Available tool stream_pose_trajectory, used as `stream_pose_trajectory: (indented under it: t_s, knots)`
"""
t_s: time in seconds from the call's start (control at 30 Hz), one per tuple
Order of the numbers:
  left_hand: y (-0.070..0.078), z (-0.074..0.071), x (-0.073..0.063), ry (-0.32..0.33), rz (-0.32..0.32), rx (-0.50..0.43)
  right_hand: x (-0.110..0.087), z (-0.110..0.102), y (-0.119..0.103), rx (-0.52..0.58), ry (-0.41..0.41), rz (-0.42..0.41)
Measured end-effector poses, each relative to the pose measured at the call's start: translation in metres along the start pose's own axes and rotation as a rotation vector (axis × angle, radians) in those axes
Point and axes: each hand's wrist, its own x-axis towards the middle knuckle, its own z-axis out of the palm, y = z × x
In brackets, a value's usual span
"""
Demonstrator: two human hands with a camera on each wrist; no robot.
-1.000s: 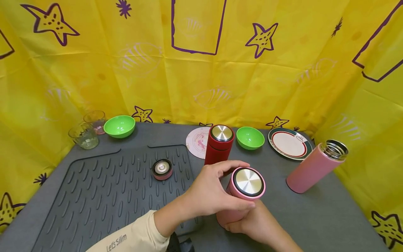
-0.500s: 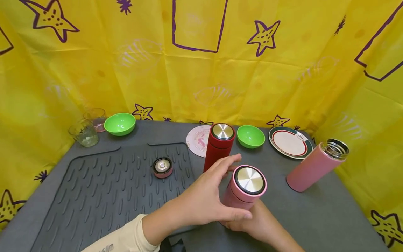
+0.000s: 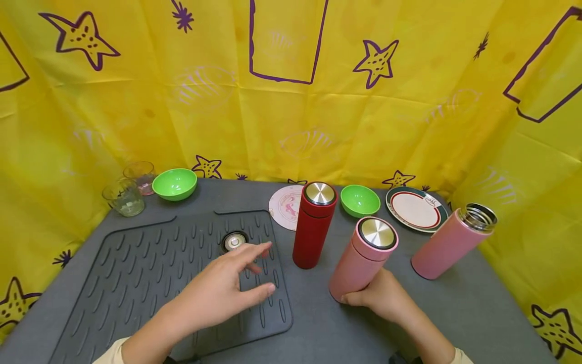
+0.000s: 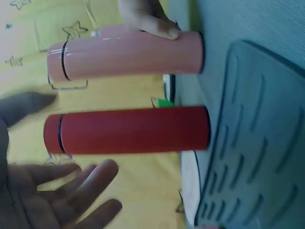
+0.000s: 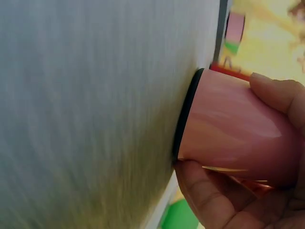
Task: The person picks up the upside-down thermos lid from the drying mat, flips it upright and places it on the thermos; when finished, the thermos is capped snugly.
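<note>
My right hand [image 3: 384, 298] grips the lower body of a capped pink thermos [image 3: 359, 268], which stands on the grey table. In the right wrist view its dark base is at the table surface, with thumb and fingers round the pink body [image 5: 238, 129]. My left hand [image 3: 223, 285] hovers over the dark ribbed mat, fingers spread and holding nothing. Between the hands a capped red thermos [image 3: 313, 230] stands upright. A loose thermos lid [image 3: 235, 240] lies upturned on the mat, partly hidden by my left fingers. To the right stands a pink thermos without its lid [image 3: 450, 245].
The ribbed mat [image 3: 136, 273] covers the table's left side. Two glasses [image 3: 125, 198] and a green bowl [image 3: 175, 184] stand at back left. A round pink-white mat [image 3: 284, 207], another green bowl [image 3: 359, 200] and a plate [image 3: 416, 208] line the back. A yellow curtain [image 3: 282, 121] hangs behind.
My left hand has let go of the capped pink thermos and moved left over the mat. The right hand has shifted that thermos slightly right and away from me.
</note>
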Motion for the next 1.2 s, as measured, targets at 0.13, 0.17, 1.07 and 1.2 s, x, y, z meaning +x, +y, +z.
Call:
stream_pose_trajectory:
  t_s: [0.13, 0.17, 1.07, 1.2]
  knots:
    - [-0.018, -0.007, 0.000, 0.111, -0.104, 0.051, 0.022, -0.017, 0.014, -0.018, 0.034, 0.033]
    - [-0.022, -0.008, 0.000, 0.126, -0.120, 0.067, 0.027, -0.021, 0.017, -0.018, 0.039, 0.024]
    - [-0.090, -0.013, 0.049, -0.077, -0.386, 0.173, 0.031, -0.044, 0.028, 0.085, 0.058, 0.150]
    - [-0.096, -0.012, 0.053, -0.071, -0.389, 0.199, 0.005, -0.044, 0.012, 0.032, 0.044, 0.293]
